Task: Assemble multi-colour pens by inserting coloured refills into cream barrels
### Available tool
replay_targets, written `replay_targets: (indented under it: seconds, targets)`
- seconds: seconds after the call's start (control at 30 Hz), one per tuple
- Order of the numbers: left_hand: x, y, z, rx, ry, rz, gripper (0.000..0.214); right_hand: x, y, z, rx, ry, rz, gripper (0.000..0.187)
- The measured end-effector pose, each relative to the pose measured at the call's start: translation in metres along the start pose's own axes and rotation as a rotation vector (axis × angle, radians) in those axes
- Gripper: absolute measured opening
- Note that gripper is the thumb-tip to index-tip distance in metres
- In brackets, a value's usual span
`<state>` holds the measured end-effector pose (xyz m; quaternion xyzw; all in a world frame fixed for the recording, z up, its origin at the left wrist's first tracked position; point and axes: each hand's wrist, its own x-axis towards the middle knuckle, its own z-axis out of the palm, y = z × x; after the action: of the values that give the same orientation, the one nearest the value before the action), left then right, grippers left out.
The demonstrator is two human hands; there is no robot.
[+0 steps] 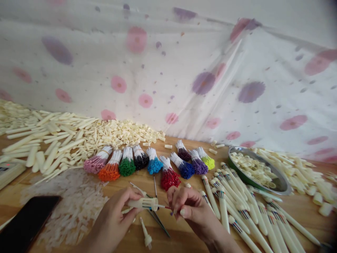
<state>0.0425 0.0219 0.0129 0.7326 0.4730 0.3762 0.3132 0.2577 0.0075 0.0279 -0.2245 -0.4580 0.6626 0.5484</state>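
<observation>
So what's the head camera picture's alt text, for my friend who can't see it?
The left hand holds a cream slotted tube; the right hand holds a thin red-and-white stick at its end. Colourful stick bundles lie behind.

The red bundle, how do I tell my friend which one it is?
On the wooden table, look for the group of colourful bundles with white ends near the middle. The red bundle is just beyond the person's right hand. It's the only bright red one and sits nearest that hand.

left grip (119,212), right grip (190,207) pinched
</observation>
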Motion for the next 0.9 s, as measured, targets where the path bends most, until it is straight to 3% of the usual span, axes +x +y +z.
replay_targets:
  seconds: [0.4,0.67,0.83,0.9]
  targets:
    - [-0.001,0.008,-0.002,0.074,0.001,0.147,0.016,0.002,0.002,0.005,0.067,0.067,0.097,0.015]
    - [-0.002,0.009,-0.001,0.172,0.127,0.343,0.023,-0.004,0.011,0.007,-0.028,0.040,0.059,0.007]
    - [-0.005,0.008,-0.001,0.230,0.145,0.350,0.022,-0.005,0.009,0.012,-0.133,0.121,0.064,0.012]
    - [-0.006,0.009,-0.001,0.258,0.154,0.373,0.021,-0.006,0.009,0.016,-0.302,0.199,0.000,0.011]
